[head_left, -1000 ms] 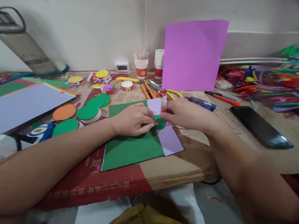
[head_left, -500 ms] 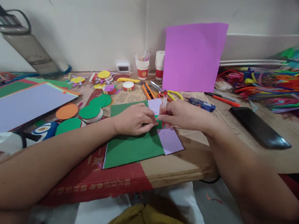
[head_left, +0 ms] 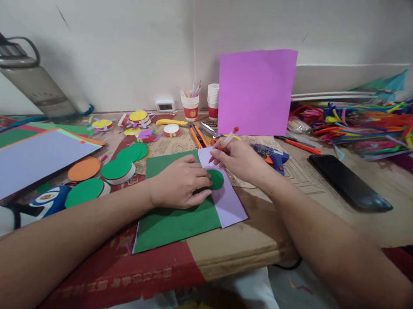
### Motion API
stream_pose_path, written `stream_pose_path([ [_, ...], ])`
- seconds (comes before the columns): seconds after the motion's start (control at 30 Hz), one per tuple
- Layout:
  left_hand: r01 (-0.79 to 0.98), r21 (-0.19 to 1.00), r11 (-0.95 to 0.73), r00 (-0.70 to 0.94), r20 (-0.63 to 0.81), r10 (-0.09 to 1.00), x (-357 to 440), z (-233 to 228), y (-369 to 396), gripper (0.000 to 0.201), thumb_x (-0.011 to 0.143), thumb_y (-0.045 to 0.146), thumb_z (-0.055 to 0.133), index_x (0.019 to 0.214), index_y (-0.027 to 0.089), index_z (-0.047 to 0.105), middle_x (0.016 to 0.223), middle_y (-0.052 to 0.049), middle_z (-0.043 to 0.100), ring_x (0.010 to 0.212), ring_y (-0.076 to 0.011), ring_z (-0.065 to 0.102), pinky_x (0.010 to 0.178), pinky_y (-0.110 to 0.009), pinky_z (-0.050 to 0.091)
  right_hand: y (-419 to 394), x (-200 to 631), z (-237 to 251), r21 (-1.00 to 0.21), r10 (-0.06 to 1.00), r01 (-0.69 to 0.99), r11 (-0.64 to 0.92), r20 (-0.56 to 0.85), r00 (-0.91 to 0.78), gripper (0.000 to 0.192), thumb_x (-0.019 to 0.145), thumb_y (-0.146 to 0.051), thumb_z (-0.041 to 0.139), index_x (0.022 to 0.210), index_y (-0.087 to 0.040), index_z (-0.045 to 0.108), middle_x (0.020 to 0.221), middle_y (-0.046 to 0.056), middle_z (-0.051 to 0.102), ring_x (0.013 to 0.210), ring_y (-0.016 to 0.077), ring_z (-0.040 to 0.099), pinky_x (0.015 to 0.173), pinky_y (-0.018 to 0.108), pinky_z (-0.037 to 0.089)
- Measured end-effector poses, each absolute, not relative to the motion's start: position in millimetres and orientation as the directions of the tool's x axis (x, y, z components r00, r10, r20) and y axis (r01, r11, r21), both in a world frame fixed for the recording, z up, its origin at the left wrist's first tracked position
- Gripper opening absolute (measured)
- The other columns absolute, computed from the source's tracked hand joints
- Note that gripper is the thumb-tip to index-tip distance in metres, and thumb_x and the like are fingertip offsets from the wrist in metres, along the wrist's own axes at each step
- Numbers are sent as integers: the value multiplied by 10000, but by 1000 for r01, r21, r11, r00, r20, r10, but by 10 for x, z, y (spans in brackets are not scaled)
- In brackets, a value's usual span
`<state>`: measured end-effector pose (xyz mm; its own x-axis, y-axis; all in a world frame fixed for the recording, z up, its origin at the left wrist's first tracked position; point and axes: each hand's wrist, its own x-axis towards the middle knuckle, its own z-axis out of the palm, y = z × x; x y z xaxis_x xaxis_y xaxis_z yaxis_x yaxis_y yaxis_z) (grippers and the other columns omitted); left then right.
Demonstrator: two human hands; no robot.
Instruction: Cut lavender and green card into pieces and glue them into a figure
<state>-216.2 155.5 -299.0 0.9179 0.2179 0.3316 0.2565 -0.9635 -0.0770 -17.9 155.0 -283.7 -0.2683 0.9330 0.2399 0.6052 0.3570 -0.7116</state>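
- Pinning the green disc (head_left: 214,179) flat on the lilac sheet (head_left: 228,203), where it overlaps the green sheet (head_left: 174,220) at the bench (head_left: 243,243) front edge.
- Pressing down with the left hand (head_left: 181,183), fingers spread flat, nothing gripped.
- Pinching the red-capped pen (head_left: 224,144) in the right hand (head_left: 239,159), grip closed narrowly round the barrel, tip just above the disc's rim.
- Keeping the pen close against the rim, probably steadiest with the wrist resting low.
- Angling both forearms inward, hands nearly touching.
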Motion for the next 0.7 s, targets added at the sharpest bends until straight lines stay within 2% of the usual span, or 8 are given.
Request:
stream_pose_path([
  [0.1,237,-38,-971,920,330,212,-2169,-2989,1569,255,917,297,475,961,213,712,913,-47,738,848,-173,643,839,-345,415,1538,-225,-2850,-698,934,622,356,235,-270,232,920,-255,533,714,-167,594,698,24,668,625,118,600,599,238,417],
  [0.2,265,14,-964,904,344,254,-2185,-2983,1596,254,923,265,474,931,204,720,906,-44,748,869,-177,647,806,-341,416,1524,-249,-2847,-666,925,642,379,257,-280,258,913,-232,530,672,-166,593,700,28,667,640,117,587,614,242,406],
  [0.37,264,76,-962,891,362,273,-2224,-3008,1650,250,921,234,477,911,195,724,930,-34,762,838,-160,665,715,-309,425,1501,-287,-2842,-651,931,666,365,240,-275,227,896,-215,548,697,-155,639,695,25,673,636,114,576,621,241,393],
  [0.53,208,51,-977,899,384,211,-2263,-3055,1676,243,920,237,476,923,187,713,954,-35,767,773,-132,693,670,-277,447,1482,-328,-2837,-617,945,717,326,217,-243,199,885,-200,573,715,-147,661,697,25,664,653,116,573,642,241,386],
  [0.7,198,41,-979,894,403,198,-2283,-3072,1689,242,916,222,476,892,188,714,938,-25,771,724,-116,700,605,-254,444,1472,-333,-2833,-601,938,721,346,205,-279,194,901,-198,563,744,-150,665,721,32,673,673,119,574,644,240,379],
])
